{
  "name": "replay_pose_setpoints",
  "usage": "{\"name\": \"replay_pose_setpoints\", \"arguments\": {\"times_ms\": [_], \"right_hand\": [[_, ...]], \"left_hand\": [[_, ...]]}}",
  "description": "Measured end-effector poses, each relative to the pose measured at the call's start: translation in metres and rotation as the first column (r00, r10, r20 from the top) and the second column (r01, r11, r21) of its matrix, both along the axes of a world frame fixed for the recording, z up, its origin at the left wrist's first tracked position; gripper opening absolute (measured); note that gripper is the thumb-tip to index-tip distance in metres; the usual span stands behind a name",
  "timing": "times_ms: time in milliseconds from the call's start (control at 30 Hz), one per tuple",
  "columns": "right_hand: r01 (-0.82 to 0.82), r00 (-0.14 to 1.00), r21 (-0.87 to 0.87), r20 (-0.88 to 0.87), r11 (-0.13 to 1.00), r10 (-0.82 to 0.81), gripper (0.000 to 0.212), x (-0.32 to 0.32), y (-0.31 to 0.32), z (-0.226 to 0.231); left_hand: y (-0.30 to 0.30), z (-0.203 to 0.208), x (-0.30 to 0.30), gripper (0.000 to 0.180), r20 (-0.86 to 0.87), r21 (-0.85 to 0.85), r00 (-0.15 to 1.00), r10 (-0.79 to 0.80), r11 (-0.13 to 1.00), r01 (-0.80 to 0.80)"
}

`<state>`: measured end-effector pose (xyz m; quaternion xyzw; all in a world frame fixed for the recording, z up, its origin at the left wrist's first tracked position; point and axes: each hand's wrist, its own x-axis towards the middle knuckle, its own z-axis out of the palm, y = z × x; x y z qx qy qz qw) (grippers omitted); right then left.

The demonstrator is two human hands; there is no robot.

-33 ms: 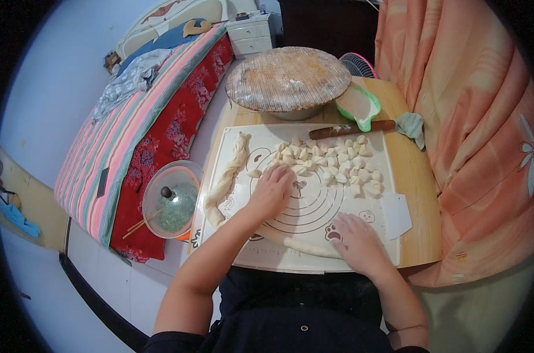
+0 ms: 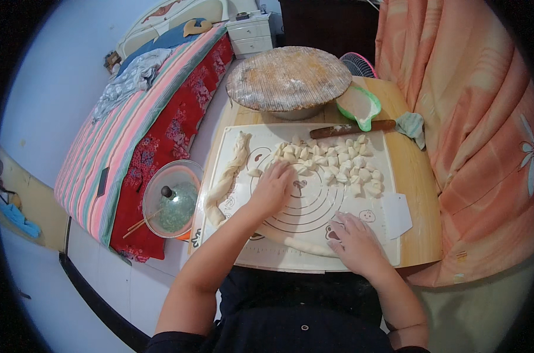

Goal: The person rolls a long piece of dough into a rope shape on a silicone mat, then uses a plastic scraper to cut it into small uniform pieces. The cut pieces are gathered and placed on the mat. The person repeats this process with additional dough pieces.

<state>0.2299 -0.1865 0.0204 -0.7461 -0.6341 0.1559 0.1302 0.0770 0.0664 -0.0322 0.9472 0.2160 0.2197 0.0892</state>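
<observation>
Right hand (image 2: 355,244), fingers flat together, should roll the dough rope (image 2: 296,242) evenly at the mat's (image 2: 390,176) near edge; left hand (image 2: 274,188), fingers bent, presses dough pieces (image 2: 337,165).

A thin rope of pale dough (image 2: 299,243) is lying across the near part of the white pastry mat (image 2: 390,144), running from under the left forearm to the right hand (image 2: 355,244), whose palm is pressing flat on its end. The left hand (image 2: 273,188) is resting palm-down on the mat's printed rings, fingers touching the near edge of a heap of small cut dough pieces (image 2: 332,165), which are lying floured and scattered across the far half of the mat.
</observation>
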Motion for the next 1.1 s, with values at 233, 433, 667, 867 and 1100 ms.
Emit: {"name": "replay_pose_setpoints", "arguments": {"times_ms": [233,433,667,867,1100], "right_hand": [[0.065,0.984,0.036,0.166,0.997,-0.07,0.054,-0.024,-0.029,-0.011],[0.224,0.93,0.272,0.228,0.936,-0.289,0.052,0.005,0.035,-0.034],[0.074,0.977,0.095,0.194,0.993,-0.091,0.061,-0.035,-0.026,-0.02],[0.127,0.957,0.141,0.242,0.982,-0.159,0.06,-0.019,0.005,-0.023],[0.37,0.888,0.25,0.189,0.895,-0.419,0.06,0.026,0.054,0.027]], "left_hand": [[-0.132,0.038,-0.018,0.058,0.059,-0.405,0.971,-0.234,0.883,0.237],[-0.127,0.011,0.023,0.067,-0.149,0.013,0.989,-0.006,1.0,0.008],[-0.158,0.018,-0.037,0.069,-0.228,-0.158,0.949,-0.219,0.97,0.186],[-0.132,0.03,0.005,0.067,-0.215,-0.088,0.975,-0.063,0.995,0.045],[-0.055,0.028,0.006,0.066,-0.097,0.01,0.974,0.205,0.979,-0.205]]}}
